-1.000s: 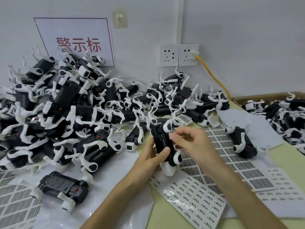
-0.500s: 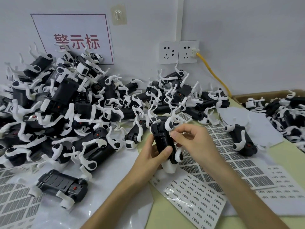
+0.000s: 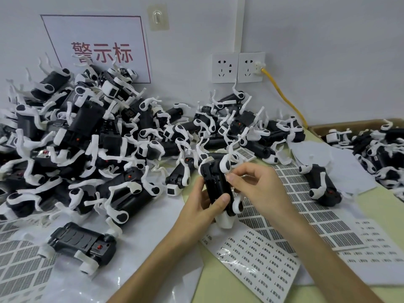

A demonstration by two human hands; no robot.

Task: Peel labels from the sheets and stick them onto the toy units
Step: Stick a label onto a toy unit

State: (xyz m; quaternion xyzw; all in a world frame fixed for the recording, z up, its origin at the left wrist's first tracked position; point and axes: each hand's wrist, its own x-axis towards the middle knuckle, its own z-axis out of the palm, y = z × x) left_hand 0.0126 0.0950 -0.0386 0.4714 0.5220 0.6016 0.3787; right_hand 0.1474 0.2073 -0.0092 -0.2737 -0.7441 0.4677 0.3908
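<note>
Bench: toy pile [image 3: 87, 149] left of the held toy unit [image 3: 216, 186], label sheets [image 3: 306, 204] to its right.
Left hand [image 3: 203, 206]: grips the toy unit.
Right hand [image 3: 255, 186]: pinches its edge; label unseen.
Progress: probably early; most of the pile is left.

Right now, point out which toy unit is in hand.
The upright black toy unit at centre, gripped by the left hand; every other one lies untouched.

My left hand [image 3: 202, 207], in from 7 o'clock, grips the toy unit [image 3: 215, 182], thumb across it. My right hand [image 3: 256, 186], in from 5 o'clock, pinches its 3 o'clock edge, fingers curled.
</note>
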